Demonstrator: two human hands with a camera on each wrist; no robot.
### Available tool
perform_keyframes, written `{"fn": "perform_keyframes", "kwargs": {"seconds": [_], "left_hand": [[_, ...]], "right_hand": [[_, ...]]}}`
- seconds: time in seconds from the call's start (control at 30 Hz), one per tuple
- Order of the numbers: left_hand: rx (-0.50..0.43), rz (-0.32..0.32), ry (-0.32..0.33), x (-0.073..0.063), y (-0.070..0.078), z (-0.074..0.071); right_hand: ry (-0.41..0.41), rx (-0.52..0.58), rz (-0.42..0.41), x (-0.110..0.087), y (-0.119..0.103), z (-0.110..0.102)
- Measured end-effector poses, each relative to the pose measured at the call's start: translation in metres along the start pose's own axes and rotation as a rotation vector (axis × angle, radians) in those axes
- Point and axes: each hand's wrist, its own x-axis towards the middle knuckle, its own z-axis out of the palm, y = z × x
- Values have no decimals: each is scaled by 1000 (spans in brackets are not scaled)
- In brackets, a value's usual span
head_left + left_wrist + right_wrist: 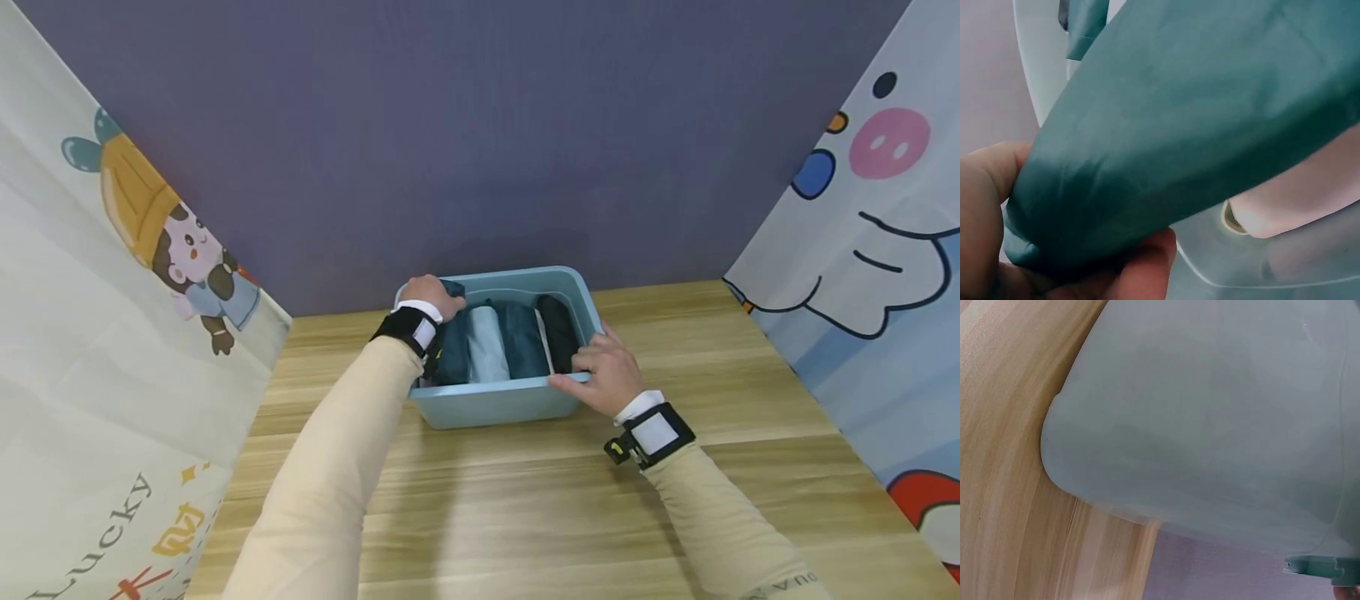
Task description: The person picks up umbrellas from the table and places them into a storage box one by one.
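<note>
A light blue plastic bin (pixel 495 410) stands on the wooden table, holding several rolled or folded cloths side by side. My left hand (pixel 431 297) is at the bin's left end. In the left wrist view its thumb and fingers (pixel 1150 265) pinch one end of a dark teal cloth bundle (pixel 1172 131), smooth and tightly folded. Beside this lie a pale blue roll (pixel 487 343), another dark teal roll (pixel 522 342) and a black one (pixel 557 329). My right hand (pixel 609 371) grips the bin's rim at the front right corner, thumb along the front edge.
A pinkish bundle (pixel 1310 184) lies in the bin below the teal one. Behind the table (pixel 525 508) rises a plain purple-grey wall (pixel 480 142). Printed curtains hang on the left (pixel 90 333) and the right (pixel 885 317).
</note>
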Motion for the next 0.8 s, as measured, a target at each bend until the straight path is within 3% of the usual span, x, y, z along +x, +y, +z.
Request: {"fn": "perform_keyframes", "kwargs": {"seconds": [0.23,0.37,0.5,0.8], "left_hand": [[7,-10,-141,19,-6,20],[0,-18,-200,19,-6,24],[6,-25,-204,12,-5,23],[-5,-42,-182,15,-7,34]], "right_hand": [[2,2,0,1,0,-1],[9,4,0,2,-1,-1],[23,12,-10,2,-2,0],[25,14,0,1,-1,0]]}}
